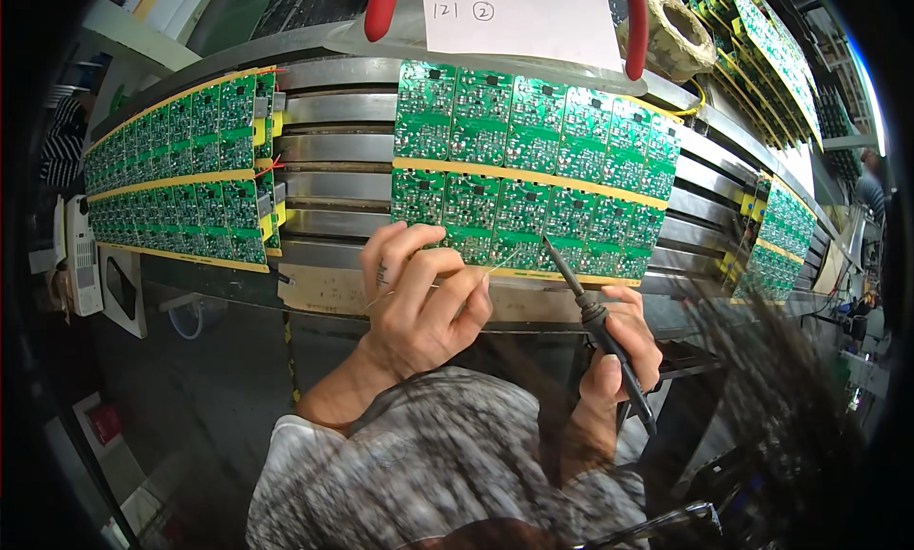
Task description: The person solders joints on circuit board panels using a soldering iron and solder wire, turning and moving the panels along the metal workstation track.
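Note:
A green panel of circuit boards [533,179] with tan strips lies on metal rails in front of me. My right hand [624,348] grips a black soldering iron [602,323], its tip touching or just above the panel's lower row. Over the panel's near edge, my left hand [419,288] pinches a thin solder wire [497,264] between thumb and forefinger. The wire's end points toward the boards, left of the iron tip. Its tail comes out behind the fingers.
More circuit board panels lie left [181,169] and right [783,236] on the metal rails [338,145]. Stacked boards [762,55] stand at the far right beside a tape roll [681,36]. A paper sheet [524,21] and red handles [383,7] overhang the far edge.

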`<state>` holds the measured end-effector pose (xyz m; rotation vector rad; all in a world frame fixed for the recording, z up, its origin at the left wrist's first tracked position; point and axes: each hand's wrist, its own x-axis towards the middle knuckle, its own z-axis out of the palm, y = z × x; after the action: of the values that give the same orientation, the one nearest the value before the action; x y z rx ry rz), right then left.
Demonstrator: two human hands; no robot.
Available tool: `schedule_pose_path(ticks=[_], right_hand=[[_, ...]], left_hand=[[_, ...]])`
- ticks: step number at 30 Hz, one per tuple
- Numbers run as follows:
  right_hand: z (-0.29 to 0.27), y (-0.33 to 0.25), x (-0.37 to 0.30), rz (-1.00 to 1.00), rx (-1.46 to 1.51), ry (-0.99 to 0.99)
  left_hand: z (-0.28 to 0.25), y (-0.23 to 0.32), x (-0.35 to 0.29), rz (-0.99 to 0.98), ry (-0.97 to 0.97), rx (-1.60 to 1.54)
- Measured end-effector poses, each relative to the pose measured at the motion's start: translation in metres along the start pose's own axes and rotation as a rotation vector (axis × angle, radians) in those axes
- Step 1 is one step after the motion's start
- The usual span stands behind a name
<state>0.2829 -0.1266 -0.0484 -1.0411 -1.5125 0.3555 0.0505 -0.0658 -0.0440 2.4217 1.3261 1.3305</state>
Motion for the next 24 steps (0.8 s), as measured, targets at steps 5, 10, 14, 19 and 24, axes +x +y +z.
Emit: schedule_pose_path(ticks=[5,10,14,19,24], right_hand=[[-0.004,-0.005,-0.004,0.008,0.004,-0.019],[0.001,-0.006,-0.003,0.006,0.032,-0.031],[0.008,-0.012,0.000,0.031,0.063,-0.072],[0.018,-0.012,0.003,0.020,0.097,-0.097],[0.023,-0.013,0.004,0.013,0.105,-0.121]], left_hand=[[-0.005,0.001,-0.006,-0.008,0.000,0.013],[-0.013,-0.004,-0.014,-0.041,0.011,0.030],[-0.022,-0.008,-0.021,-0.069,0.021,0.037],[-0.029,-0.017,-0.027,-0.074,0.030,0.030],[-0.033,-0.020,-0.030,-0.070,0.034,-0.016]])
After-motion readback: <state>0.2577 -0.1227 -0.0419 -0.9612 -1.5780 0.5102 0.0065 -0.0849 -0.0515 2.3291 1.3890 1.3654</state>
